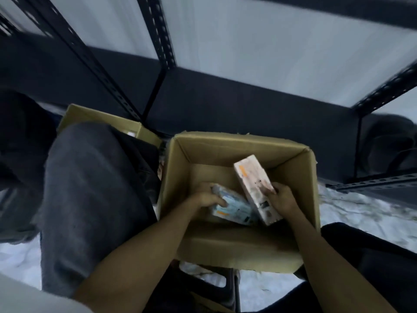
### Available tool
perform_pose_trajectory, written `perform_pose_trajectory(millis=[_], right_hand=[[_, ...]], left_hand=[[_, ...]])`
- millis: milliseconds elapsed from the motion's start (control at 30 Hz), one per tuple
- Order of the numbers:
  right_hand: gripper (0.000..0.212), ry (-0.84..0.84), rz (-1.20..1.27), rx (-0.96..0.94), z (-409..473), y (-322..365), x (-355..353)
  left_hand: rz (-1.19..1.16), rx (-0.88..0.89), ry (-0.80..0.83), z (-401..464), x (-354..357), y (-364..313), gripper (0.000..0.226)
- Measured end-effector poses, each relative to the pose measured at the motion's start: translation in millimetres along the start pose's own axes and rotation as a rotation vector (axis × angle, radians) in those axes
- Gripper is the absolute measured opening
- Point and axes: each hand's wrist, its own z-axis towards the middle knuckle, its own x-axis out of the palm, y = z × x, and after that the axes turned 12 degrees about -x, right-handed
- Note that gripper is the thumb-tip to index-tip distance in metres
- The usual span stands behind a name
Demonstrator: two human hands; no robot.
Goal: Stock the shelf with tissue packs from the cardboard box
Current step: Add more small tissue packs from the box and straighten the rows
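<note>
Both hands inside box (237,145), left hand (206,196) gripping blue pack (234,210) lying flat on box floor, right hand (281,199) clamped on near end of pink pack (253,185), tilted up, far end raised, shelf (225,102) beyond

Grey trouser leg (90,199), second cardboard carton (99,118) behind it, crumpled white floor sheeting (361,218)

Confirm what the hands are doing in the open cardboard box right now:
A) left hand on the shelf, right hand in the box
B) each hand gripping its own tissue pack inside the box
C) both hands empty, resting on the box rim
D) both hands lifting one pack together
B: the left hand grips the bluish tissue pack and the right hand grips the pinkish tissue pack, both inside the cardboard box.
</note>
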Motion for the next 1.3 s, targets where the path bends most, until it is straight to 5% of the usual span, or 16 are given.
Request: perform_pose_trajectory(millis=[133,233,533,833,1067,1167,1300], right_hand=[[0.023,-0.034,0.137,-0.024,-23.4,25.4,-22.7],[0.019,-0.038,0.142,-0.109,-41.9,56.0,-37.6],[0.015,-0.107,0.195,-0.436,-131.5,185.5,-123.8],[0.021,-0.577,0.068,-0.785,-196.6,333.8,-259.1],[0.008,-0.761,-0.418,-0.762,-160.0,374.4,-325.8],[0.035,-0.731,-0.609,-0.637,-128.1,363.5,-326.6],[0.045,-0.758,-0.793,-0.62,-100.3,342.3,-314.1]], left_hand=[[0.236,0.213,-0.123,-47.6,-54.4,-33.4,0.047],[0.375,0.393,-0.181,-101.4,-94.7,-53.5,0.089],[0.114,0.773,-0.267,-285.0,-211.9,-88.8,0.077],[-0.065,1.355,-0.241,-415.1,-259.5,-181.1,0.068],[0.053,1.36,-0.322,-403.3,-263.7,-248.3,0.079],[0.237,1.288,-0.466,-375.4,-275.1,-274.1,0.09],[0.406,1.156,-0.735,-357.1,-275.3,-283.9,0.095]])
